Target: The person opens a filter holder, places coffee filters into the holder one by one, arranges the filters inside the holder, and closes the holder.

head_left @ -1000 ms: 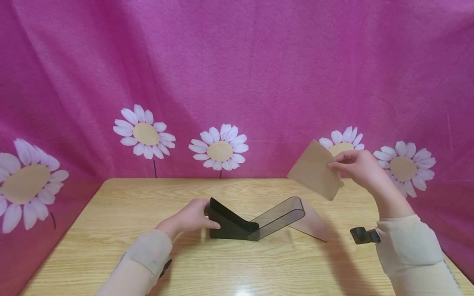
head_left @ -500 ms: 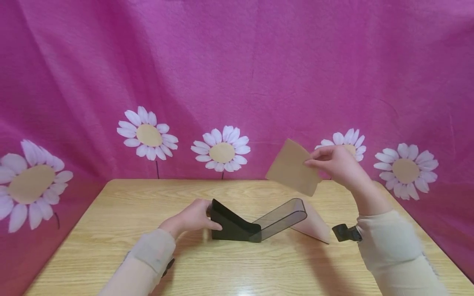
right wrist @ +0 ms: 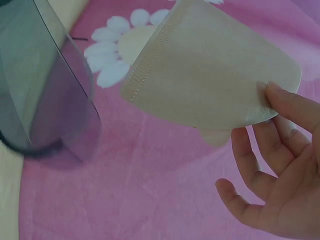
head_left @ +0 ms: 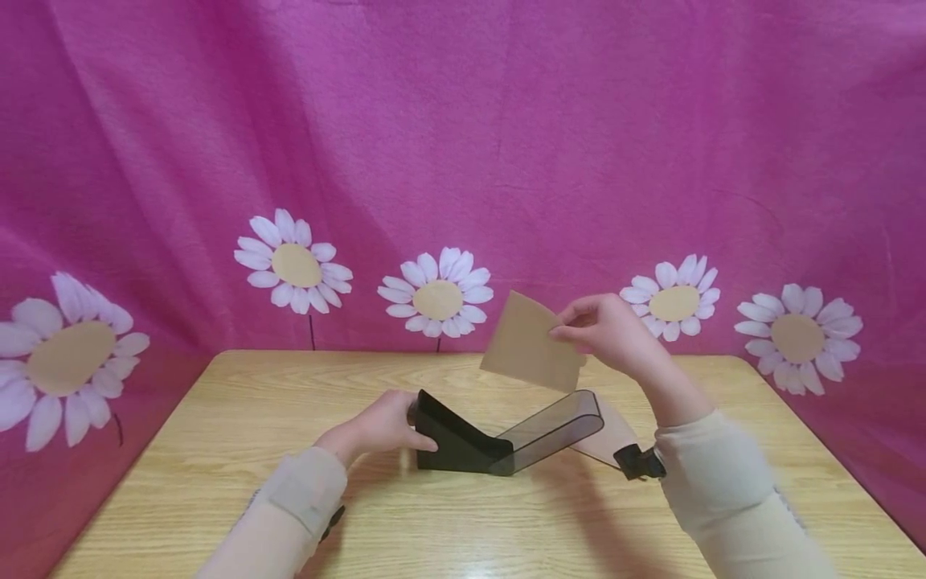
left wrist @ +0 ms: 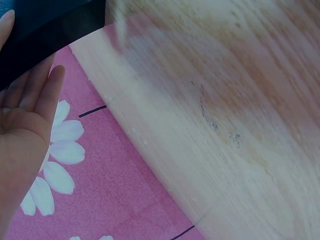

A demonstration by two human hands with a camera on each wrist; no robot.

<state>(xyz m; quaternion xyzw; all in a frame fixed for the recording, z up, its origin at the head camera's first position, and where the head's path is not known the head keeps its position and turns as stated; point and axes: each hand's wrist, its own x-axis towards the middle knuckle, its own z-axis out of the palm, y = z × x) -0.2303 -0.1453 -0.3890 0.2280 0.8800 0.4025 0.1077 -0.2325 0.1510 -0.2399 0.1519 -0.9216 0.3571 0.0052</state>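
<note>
My left hand (head_left: pixel 379 426) holds the left end of a black filter holder (head_left: pixel 457 449), thumb on the near side and fingers behind. The holder stands on the table, and its smoky see-through lid (head_left: pixel 553 428) is swung out to the right. Between thumb and fingers, my right hand (head_left: pixel 611 334) pinches a tan paper coffee filter (head_left: pixel 534 344) above the lid, apart from it. The right wrist view shows the filter's crimped edge (right wrist: pixel 150 62) pointing away from the hand. Behind the lid lies another tan, flat piece (head_left: pixel 606 434), partly hidden.
The wooden table (head_left: pixel 434 531) carries the holder near its middle. A pink cloth (head_left: pixel 463 145) printed with large daisies hangs behind and beside it. Black wrist cameras, like the right one (head_left: pixel 640 461), stick out from both sleeves.
My right hand has carried the coffee filter leftward, from the right of the lid to above it. The left hand keeps its hold, and the black holder stays in place.
</note>
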